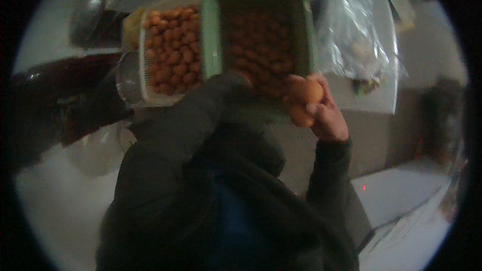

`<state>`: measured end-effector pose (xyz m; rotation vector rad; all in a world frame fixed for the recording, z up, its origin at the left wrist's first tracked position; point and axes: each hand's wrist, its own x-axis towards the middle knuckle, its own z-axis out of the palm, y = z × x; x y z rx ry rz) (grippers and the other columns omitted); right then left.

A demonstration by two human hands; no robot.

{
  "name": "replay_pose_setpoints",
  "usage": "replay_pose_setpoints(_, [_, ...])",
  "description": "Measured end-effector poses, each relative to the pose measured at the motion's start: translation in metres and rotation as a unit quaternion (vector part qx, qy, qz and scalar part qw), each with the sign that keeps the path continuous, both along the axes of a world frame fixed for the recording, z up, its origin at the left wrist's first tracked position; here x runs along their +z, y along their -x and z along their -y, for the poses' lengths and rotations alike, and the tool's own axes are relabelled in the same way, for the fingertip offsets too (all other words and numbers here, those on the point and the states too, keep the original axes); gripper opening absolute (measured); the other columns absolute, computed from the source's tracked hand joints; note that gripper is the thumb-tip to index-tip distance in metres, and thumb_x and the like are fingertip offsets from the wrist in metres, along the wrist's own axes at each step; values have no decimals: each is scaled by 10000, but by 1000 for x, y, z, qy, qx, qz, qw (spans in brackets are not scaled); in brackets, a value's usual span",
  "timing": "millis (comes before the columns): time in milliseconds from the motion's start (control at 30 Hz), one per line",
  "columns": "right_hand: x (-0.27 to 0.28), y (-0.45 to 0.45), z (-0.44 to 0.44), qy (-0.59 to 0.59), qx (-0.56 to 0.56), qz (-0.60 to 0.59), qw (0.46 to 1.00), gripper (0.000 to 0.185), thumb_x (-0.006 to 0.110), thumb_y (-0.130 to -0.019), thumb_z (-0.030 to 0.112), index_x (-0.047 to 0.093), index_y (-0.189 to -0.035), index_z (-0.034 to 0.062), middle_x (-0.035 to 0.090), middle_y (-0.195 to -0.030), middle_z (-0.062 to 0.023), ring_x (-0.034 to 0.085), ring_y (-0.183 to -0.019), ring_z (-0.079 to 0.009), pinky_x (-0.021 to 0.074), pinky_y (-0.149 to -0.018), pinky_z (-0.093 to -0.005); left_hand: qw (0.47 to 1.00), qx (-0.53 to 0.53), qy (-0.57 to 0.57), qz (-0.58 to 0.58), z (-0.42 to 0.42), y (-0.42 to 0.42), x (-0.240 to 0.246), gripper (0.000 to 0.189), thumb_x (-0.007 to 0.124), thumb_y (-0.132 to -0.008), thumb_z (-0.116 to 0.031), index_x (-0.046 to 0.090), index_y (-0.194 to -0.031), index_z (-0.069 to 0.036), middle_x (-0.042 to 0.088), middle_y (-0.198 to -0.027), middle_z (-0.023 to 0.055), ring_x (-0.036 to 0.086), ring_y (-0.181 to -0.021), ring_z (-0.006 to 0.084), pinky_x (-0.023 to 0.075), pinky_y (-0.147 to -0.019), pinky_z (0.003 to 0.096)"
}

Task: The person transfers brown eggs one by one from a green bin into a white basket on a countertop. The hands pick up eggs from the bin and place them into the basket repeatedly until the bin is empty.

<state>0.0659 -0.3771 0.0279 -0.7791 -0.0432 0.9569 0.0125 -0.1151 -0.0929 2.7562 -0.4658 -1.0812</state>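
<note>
In front of me a deep green plastic bin (309, 19) holds many brown eggs (263, 49), dim in its shadow. My right hand (331, 116) is over the bin's near right corner, its fingers around at least two eggs (312, 90). One of them hangs lower, by the thumb. My left hand (245, 78) reaches over the bin's near left part; the sleeve hides nearly all of it, so its fingers and anything in them cannot be seen. Left of the bin, a white plastic basket (142, 58) is filled with similar brown eggs (175, 52).
A clear plastic bag (350, 26) lies on the white tabletop (376, 98) right of the bin. A clear round container (128, 79) stands against the basket's left side. Dark red items (75, 71) lie farther left. A white surface (399, 188) with a small red light is at lower right.
</note>
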Motion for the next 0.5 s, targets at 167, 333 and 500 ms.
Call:
replay_pose_setpoints(167, [8,3,-6,18,14,-24,999,650,744,-736,205,422,-1300,174,468,-1399,-135,598,-1115,-331,583,-767,-411,999,46,-20,2,7,11,17,283,594,-859,-244,729,-1086,-143,700,-1100,108,681,-1009,288,538,-873,423])
replay_pose_setpoints(333, [11,5,-17,36,21,-16,999,642,761,-730,228,423,-1274,182,450,-1402,-151,593,-1112,-349,599,-694,-412,998,66,-18,11,12,15,29,259,596,-853,-244,748,-1040,-149,716,-1070,92,691,-995,275,546,-850,424])
replay_pose_setpoints(500, [12,4,-30,34,37,-10,999,651,779,-732,247,421,-1271,182,438,-1395,-153,588,-1117,-354,619,-666,-426,997,75,-4,18,13,21,40,241,597,-846,-243,767,-993,-155,733,-1039,76,702,-982,262,554,-826,424])
